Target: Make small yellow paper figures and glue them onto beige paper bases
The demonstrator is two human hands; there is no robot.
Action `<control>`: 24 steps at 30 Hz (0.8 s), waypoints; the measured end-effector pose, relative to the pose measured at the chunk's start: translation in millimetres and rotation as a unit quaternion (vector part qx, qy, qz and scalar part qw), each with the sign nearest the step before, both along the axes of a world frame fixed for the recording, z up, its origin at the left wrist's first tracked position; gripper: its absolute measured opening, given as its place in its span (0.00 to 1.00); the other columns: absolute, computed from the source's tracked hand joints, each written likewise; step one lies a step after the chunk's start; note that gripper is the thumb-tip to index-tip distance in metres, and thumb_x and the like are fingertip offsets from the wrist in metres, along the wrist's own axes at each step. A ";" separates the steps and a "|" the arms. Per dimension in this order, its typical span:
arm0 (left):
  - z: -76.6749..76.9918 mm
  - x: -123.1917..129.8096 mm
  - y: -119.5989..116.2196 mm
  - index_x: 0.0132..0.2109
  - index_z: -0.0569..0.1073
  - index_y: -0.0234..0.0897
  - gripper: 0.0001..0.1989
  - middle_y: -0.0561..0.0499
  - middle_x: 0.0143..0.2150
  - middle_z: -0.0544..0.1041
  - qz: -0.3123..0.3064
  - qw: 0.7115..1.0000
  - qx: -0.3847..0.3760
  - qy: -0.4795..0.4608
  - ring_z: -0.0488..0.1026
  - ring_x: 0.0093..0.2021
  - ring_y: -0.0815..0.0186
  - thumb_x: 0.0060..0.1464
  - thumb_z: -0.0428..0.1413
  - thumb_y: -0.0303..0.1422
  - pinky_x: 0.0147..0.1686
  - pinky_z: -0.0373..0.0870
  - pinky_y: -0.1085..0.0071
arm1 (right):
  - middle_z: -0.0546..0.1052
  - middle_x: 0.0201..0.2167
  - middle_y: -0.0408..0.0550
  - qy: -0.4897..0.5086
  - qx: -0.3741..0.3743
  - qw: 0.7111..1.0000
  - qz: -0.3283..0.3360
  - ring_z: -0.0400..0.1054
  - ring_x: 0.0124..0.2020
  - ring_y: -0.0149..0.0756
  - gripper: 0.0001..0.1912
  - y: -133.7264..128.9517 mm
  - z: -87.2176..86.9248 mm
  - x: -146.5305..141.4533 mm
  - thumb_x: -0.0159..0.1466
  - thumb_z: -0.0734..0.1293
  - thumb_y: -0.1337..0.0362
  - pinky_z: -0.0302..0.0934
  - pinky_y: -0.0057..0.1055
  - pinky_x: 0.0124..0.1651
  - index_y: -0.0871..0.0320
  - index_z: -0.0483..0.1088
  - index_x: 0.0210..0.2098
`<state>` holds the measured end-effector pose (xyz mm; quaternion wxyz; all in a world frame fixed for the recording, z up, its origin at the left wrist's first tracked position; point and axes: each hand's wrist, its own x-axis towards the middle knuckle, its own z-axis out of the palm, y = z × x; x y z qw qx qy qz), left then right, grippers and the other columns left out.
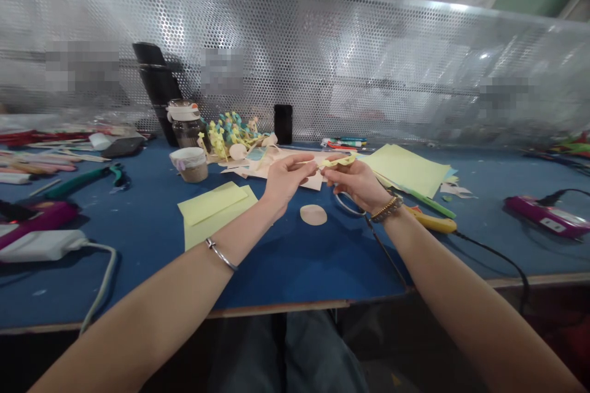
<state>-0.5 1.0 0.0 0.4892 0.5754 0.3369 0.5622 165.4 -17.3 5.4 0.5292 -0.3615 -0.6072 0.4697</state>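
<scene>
Over blue table | left hand | right hand | fingers pinch seemingly curled yellow paper

left arm: bare to the wrist, thin silver open bangle | right arm: bare to the wrist, stacked bracelet of brown and gold beads | legs: grey-blue jeans, probably denim, dim view

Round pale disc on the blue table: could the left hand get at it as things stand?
Probably yes. The left hand is raised close to the round pale disc on the blue table, and nothing lies between them, so the way looks free.
</scene>
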 end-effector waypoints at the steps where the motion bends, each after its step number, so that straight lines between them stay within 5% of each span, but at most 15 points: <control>1: 0.4 0.4 -0.9 0.40 0.74 0.36 0.16 0.48 0.32 0.77 0.001 1.000 0.005 0.006 0.74 0.37 0.65 0.42 0.61 0.37 0.37 0.67 0.69 | 0.72 0.29 0.43 0.004 0.004 1.000 -0.011 0.67 0.26 0.28 0.21 0.8 -0.6 -0.6 0.48 0.72 0.60 0.60 0.23 0.22 0.57 0.67 0.39; 24: 2.9 2.5 -8.4 0.44 0.73 0.34 0.17 0.46 0.32 0.79 0.008 0.994 0.081 0.076 0.75 0.34 0.64 0.44 0.59 0.32 0.34 0.69 0.70 | 0.74 0.27 0.46 0.030 0.021 0.998 -0.057 0.69 0.26 0.30 0.18 5.1 -2.5 0.6 0.46 0.73 0.59 0.61 0.24 0.23 0.61 0.71 0.34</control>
